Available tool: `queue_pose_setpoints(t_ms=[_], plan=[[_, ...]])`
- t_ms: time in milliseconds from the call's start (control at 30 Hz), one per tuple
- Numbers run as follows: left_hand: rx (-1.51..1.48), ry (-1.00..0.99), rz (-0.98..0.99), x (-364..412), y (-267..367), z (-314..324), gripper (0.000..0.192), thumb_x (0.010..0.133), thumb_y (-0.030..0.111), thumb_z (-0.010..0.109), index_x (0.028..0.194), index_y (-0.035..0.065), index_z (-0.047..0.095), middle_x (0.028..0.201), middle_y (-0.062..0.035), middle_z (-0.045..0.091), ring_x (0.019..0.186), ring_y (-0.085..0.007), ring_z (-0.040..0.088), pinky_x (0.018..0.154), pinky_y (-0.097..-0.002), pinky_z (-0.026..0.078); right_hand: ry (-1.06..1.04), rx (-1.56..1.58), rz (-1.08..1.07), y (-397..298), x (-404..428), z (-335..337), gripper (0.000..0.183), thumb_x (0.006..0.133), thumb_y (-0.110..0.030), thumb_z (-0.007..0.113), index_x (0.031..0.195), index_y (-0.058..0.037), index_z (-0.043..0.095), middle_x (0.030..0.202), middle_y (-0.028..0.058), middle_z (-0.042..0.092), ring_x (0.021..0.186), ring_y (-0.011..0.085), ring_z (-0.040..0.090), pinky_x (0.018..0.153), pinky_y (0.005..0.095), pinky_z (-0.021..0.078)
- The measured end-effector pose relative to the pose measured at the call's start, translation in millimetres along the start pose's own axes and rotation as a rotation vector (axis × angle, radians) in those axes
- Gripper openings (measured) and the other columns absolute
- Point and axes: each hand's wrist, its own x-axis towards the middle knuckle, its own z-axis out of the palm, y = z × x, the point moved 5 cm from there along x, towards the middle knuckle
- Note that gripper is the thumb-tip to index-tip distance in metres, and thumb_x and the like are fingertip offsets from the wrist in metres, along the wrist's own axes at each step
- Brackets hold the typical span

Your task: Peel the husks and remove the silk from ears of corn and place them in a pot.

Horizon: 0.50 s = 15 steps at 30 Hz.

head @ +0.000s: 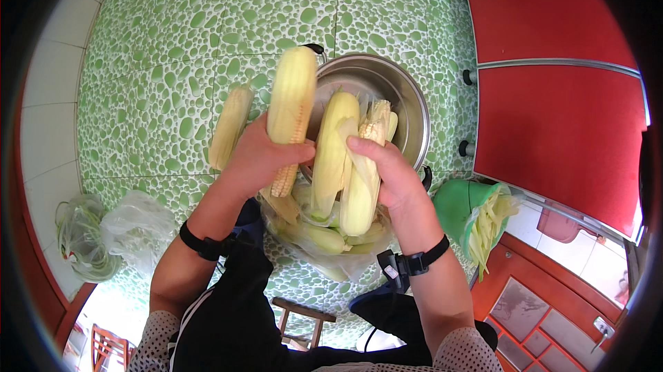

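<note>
My left hand grips an ear of corn in pale husk, tilted nearly upright, with rows of kernels showing at its lower part. My right hand is closed round a partly husked ear, its kernels bare near the upper end. Another ear in husk lies between the hands, over the rim of a steel pot; what supports it is hidden. Behind the right-hand ear, part of one more ear shows in the pot. Below the hands, a clear plastic bag holds several husked-over ears.
One more ear lies on the green pebble-patterned floor left of the pot. A green bin full of husks stands at right by red cabinets. Plastic bags lie at left, and a wooden stool is below.
</note>
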Motion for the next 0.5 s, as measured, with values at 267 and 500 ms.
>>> queue_pose_setpoints(t_ms=[267, 500], plan=[[0.055, 0.085, 0.119, -14.5, 6.0, -15.2, 0.053, 0.085, 0.002, 0.081, 0.132, -0.0017, 0.060, 0.112, -0.0122, 0.074, 0.095, -0.0201, 0.075, 0.085, -0.0346, 0.062, 0.070, 0.252, 0.142, 22.8, 46.0, -47.2, 0.048, 0.104, -0.030, 0.066, 0.142, -0.0013, 0.058, 0.120, 0.0179, 0.074, 0.097, 0.0348, 0.076, 0.078, 0.0471, 0.0672], [-0.012, 0.021, 0.127, 4.2, 5.3, -5.9, 0.059, 0.082, -0.001, 0.083, 0.136, 0.0000, 0.059, 0.121, -0.0109, 0.073, 0.101, -0.0195, 0.074, 0.090, -0.0344, 0.061, -0.112, 0.452, 0.235, 37.3, 60.9, -8.4, 0.047, 0.111, -0.038, 0.048, 0.140, -0.0033, 0.058, 0.111, 0.0224, 0.073, 0.086, 0.0368, 0.076, 0.069, 0.0472, 0.0674]])
